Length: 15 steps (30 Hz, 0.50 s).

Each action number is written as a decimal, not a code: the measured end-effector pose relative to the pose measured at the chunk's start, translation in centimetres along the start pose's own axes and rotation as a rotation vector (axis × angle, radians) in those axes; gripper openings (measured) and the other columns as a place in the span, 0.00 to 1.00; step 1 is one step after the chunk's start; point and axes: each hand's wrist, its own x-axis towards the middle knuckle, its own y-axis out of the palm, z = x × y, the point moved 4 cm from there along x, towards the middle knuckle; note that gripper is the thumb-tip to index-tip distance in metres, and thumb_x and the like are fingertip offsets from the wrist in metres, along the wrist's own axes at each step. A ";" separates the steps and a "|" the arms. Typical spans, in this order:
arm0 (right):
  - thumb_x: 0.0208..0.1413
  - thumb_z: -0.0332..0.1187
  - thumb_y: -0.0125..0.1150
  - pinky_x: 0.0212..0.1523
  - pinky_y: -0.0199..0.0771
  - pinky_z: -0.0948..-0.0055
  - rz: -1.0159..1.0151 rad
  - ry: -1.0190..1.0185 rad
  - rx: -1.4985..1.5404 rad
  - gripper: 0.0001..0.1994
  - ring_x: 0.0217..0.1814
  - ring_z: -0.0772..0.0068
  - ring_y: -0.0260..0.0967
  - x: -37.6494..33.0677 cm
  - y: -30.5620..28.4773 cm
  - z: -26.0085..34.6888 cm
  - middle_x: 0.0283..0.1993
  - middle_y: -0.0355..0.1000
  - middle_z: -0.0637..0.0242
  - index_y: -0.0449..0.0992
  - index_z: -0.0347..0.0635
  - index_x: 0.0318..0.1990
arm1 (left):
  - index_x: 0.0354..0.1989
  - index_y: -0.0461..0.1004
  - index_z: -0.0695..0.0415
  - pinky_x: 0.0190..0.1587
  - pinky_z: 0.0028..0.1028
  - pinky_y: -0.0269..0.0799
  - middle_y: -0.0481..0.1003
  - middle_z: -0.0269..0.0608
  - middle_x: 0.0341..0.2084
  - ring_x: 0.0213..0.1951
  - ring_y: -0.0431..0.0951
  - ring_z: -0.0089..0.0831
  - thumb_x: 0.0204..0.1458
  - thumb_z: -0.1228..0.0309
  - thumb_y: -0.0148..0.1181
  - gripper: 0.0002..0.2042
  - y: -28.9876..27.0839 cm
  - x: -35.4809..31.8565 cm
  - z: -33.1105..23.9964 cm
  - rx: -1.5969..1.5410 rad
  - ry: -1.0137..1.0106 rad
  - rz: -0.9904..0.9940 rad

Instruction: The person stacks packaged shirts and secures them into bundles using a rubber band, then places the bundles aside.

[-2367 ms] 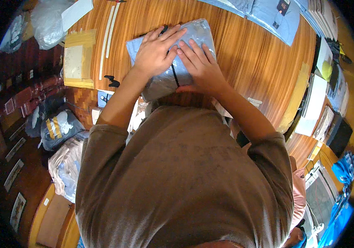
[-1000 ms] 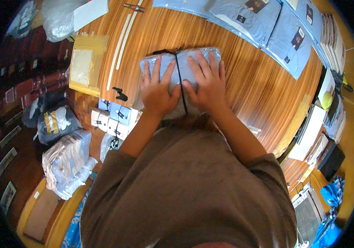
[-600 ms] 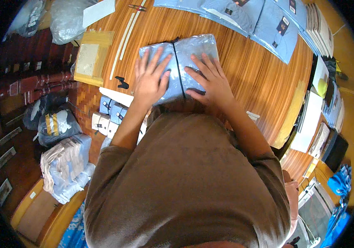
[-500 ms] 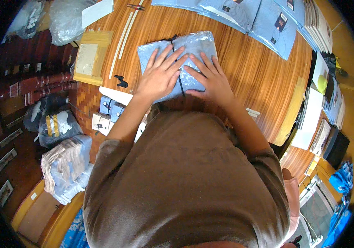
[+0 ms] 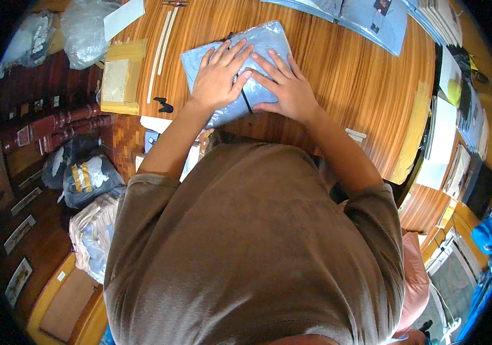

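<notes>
A light-blue folded garment (image 5: pixel 255 95) in a clear, shiny plastic bag lies on the striped wooden table, slightly turned. Across its middle runs a black cord (image 5: pixel 246 102), partly covered by my fingers. My left hand (image 5: pixel 216 85) rests flat on the left half of the package, fingers stretched toward its far edge. On the right half lies my right hand (image 5: pixel 293 95), palm down with its fingers apart and its thumb near the close edge. Both hands press on the plastic without gripping anything.
Blue packed garments (image 5: pixel 375 29) lie along the far right edge. Left of the package are a small black object (image 5: pixel 164 105), thin white strips (image 5: pixel 162 49) and a yellow taped parcel (image 5: pixel 122 80). White sheets (image 5: pixel 441 135) stand beyond the table's right edge; bags (image 5: pixel 91 34) are far left.
The package has turned slightly counterclockwise under my hands, which stay flat on it and have slid a little across the plastic. The whole view has shifted somewhat.
</notes>
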 end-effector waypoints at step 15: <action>0.37 0.54 0.81 0.77 0.48 0.36 -0.075 0.256 0.100 0.56 0.85 0.44 0.37 -0.9 -1.6 2.0 0.83 0.44 0.64 0.58 0.58 0.77 | 0.76 0.51 0.62 0.72 0.69 0.45 0.51 0.59 0.75 0.76 0.50 0.61 0.35 0.40 0.76 0.62 -1.9 0.9 -2.9 0.109 -0.060 0.234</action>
